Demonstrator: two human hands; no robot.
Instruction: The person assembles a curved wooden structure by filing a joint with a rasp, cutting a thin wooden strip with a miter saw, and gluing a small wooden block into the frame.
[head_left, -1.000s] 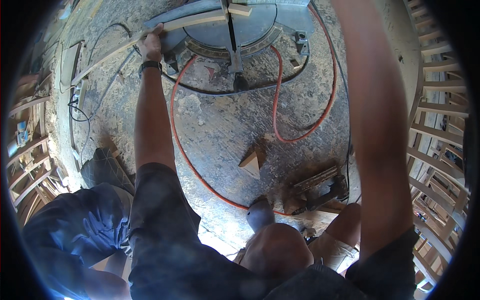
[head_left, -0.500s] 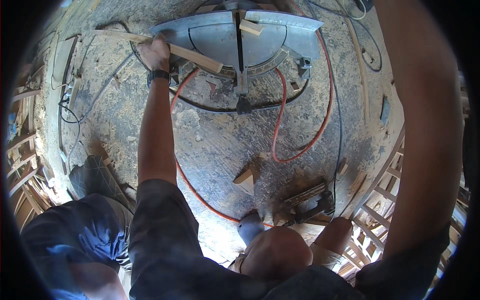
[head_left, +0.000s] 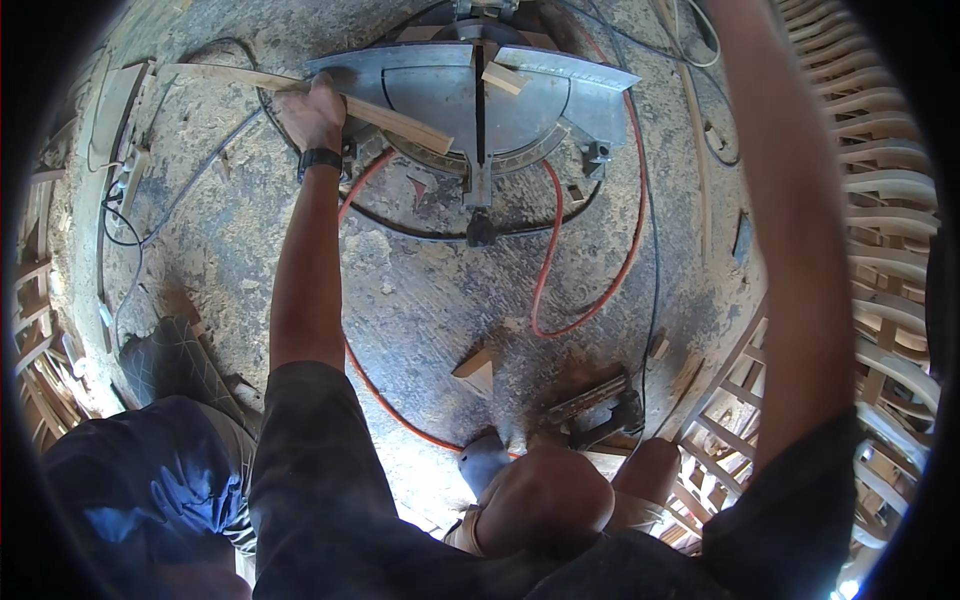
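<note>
My left hand (head_left: pixel 315 110), a dark watch on its wrist, grips a long thin wooden strip (head_left: pixel 400 122) that lies slanted across the left side of a grey miter saw table (head_left: pixel 545 95) on the floor. A small wood offcut (head_left: pixel 503 78) rests on the table beside the blade slot. My right forearm (head_left: pixel 790 230) rises along the right side and leaves the picture at the top, so that hand is hidden.
An orange cable (head_left: pixel 545 290) and black cables loop over the dusty concrete floor. A wooden wedge (head_left: pixel 477 368) and a dark power tool (head_left: pixel 595 410) lie near my knee (head_left: pixel 540 500). Stacked wooden frames (head_left: pixel 880 250) crowd the right side, more timber lies left.
The saw has dropped lower and come closer in the picture as my head tilted. The strip's right end now slants down across the table, my left hand still on it.
</note>
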